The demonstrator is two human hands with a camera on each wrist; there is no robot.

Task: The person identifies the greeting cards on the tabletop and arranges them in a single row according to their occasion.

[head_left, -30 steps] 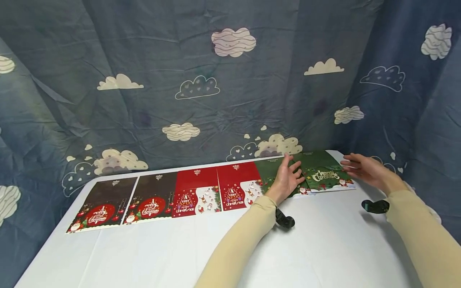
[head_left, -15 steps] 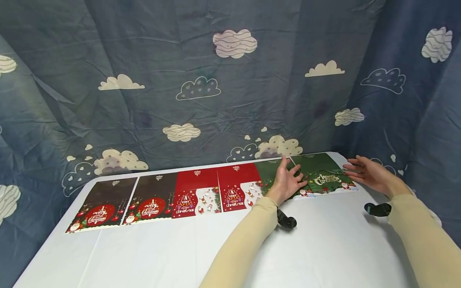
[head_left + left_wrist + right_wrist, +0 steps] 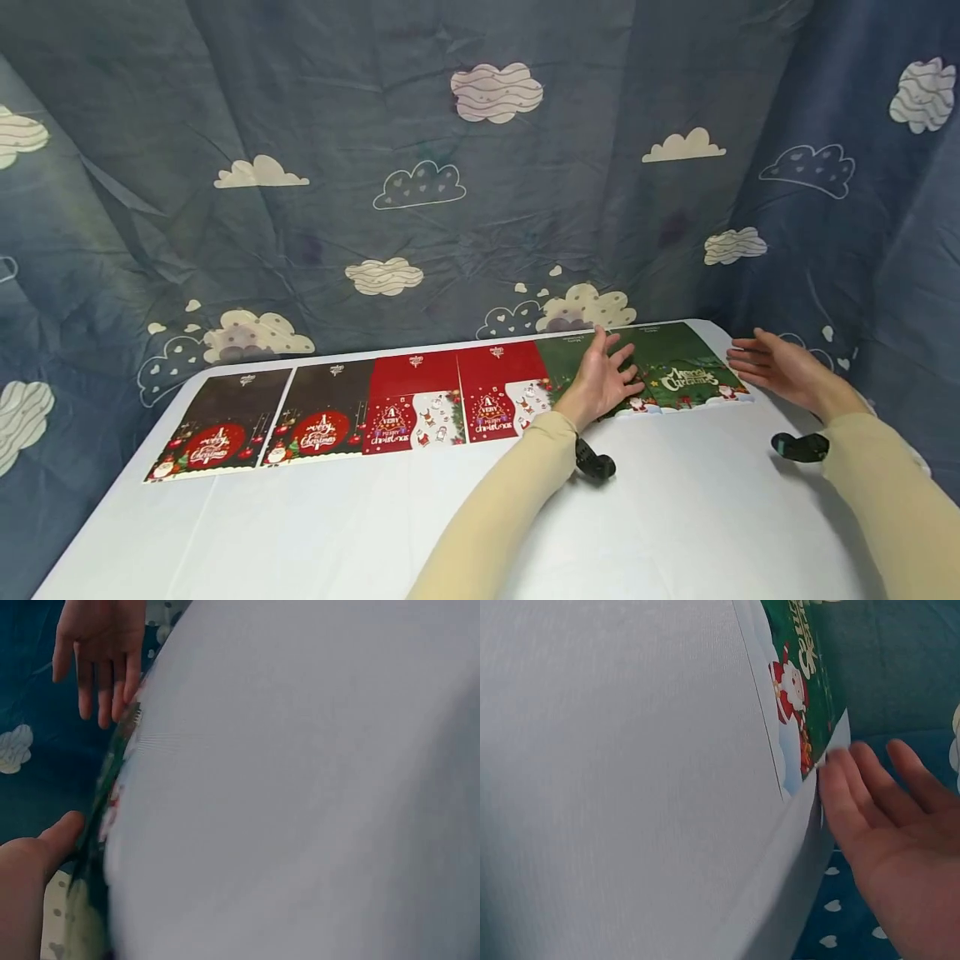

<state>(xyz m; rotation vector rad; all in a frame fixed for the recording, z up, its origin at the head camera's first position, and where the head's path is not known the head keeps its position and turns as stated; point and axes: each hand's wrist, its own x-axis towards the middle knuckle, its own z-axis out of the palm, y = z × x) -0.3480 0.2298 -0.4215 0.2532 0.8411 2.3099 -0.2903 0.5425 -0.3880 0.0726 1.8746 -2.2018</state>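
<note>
In the head view two green Christmas cards lie side by side at the table's right end. The left green card is partly covered by my left hand, which hovers palm up with fingers spread and nothing in it. Beyond its fingertips is the right green card, flat, with white "Merry Christmas" lettering. My right hand is held just off that card's right edge, fingers extended and empty. The right wrist view shows these fingers beside the table edge, near the card's Santa corner.
Two red cards and two dark brown cards continue the row leftward along the back of the white table. A blue cloud-patterned curtain hangs right behind the table and at both sides.
The right green card has settled flat beside its neighbour, its lower edge now level with it. My right hand has drawn slightly away to the right; the left hand has barely moved.
</note>
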